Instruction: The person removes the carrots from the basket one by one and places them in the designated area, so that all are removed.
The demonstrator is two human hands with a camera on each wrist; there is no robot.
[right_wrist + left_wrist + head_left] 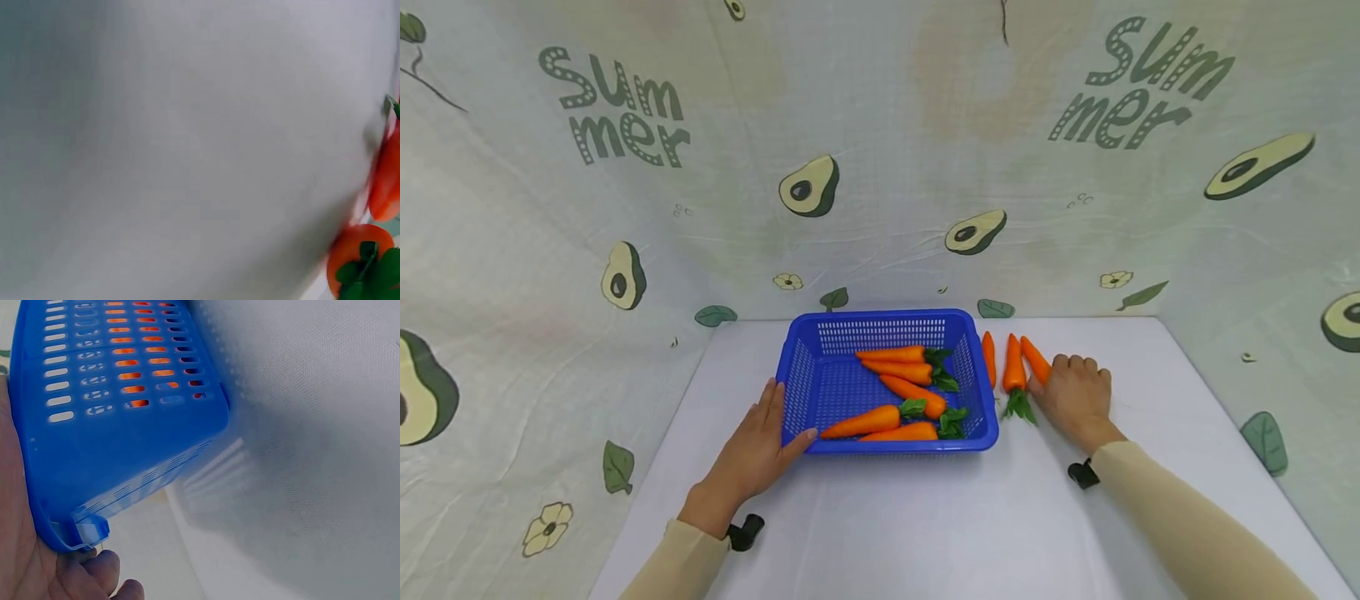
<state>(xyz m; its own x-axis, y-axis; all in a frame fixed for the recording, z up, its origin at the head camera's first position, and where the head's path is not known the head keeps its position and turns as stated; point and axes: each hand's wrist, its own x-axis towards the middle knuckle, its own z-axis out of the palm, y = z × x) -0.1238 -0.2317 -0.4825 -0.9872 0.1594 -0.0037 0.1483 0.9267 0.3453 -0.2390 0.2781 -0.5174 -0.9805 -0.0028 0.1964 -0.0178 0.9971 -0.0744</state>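
A blue plastic basket (887,446) with slotted walls stands on the table, several leafy-topped carrots (853,422) lying in it. My left hand (760,446) holds its near left corner, thumb over the front rim and fingers along the left side; the left wrist view shows the basket wall (119,440) close up. Right of the basket, my right hand (1075,400) grips a carrot (1035,358), covering its leafy end while the tip points away. Just left of that hand lies another carrot (1013,367). A third carrot (988,358) lies against the basket's right side, partly hidden.
A white cloth covers the table (880,525). Behind it hangs a pale curtain (880,108) printed with avocados and lettering. In the right wrist view, parts of an orange carrot (387,181) and green leaves (375,275) show at the right edge.
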